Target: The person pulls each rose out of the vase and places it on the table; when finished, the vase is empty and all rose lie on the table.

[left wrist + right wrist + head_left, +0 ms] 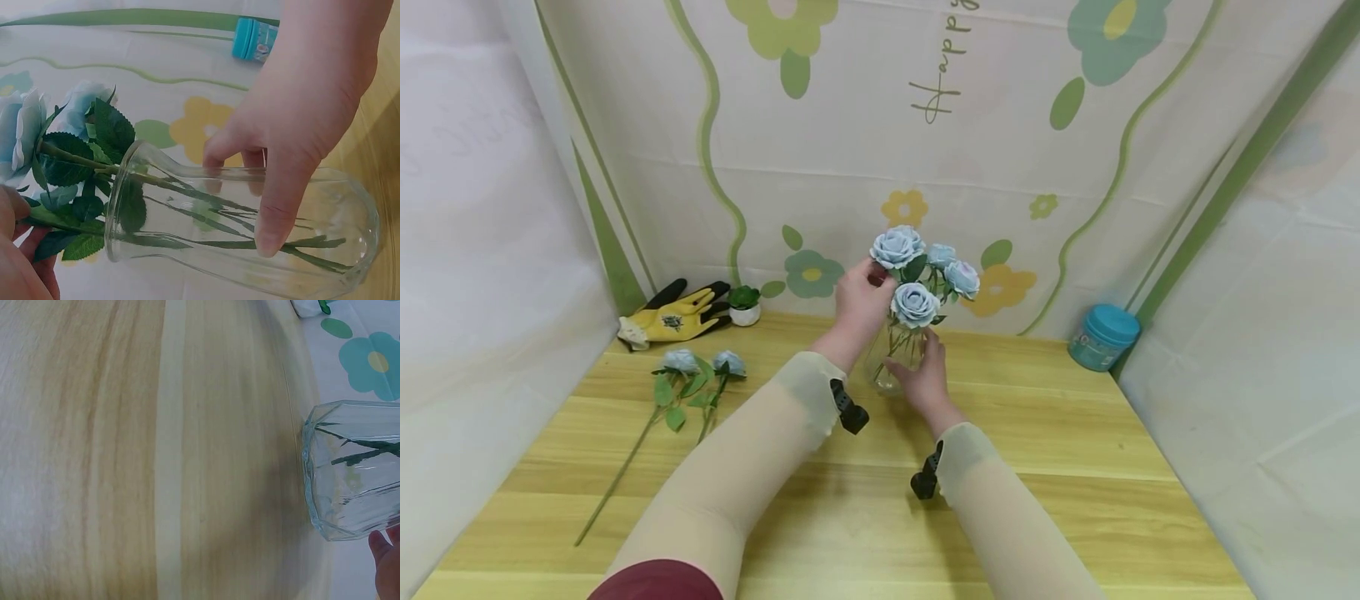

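Note:
A clear glass vase (891, 358) stands on the table with several light-blue artificial roses (916, 304) in it. My left hand (862, 302) is up among the blooms; in the left wrist view its fingers (11, 212) pinch a green stem (59, 219) just above the rim. Lower down, my right hand (925, 375) grips the vase's side, its thumb lying across the glass in the left wrist view. Stems cross inside the glass. The vase's faceted base (319, 481) shows in the right wrist view, with fingertips (380, 544) beside it.
Two more blue roses (680, 361) with long stems lie on the wooden table (1045, 467) at the left. Behind them are yellow-and-black gloves (673, 321) and a small potted plant (745, 307). A teal tub (1103, 337) stands at the back right. Floral cloth (850, 150) hangs behind.

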The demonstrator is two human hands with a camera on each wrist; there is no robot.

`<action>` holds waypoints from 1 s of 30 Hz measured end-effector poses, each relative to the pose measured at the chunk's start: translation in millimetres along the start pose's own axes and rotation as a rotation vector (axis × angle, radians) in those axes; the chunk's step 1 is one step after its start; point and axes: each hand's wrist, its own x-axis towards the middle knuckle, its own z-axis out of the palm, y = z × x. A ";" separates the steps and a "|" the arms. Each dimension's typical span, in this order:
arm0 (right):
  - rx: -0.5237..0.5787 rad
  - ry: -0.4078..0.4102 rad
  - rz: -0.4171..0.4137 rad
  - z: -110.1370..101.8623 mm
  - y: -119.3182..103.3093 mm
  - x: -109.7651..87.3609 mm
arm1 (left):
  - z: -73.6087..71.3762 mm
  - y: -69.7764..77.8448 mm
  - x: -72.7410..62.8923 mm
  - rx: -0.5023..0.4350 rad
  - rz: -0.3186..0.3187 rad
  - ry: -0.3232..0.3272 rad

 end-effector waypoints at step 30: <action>0.021 0.002 0.038 0.7 0.0 -0.4 | -32.9 20.9 18.2 -0.280 0.128 0.246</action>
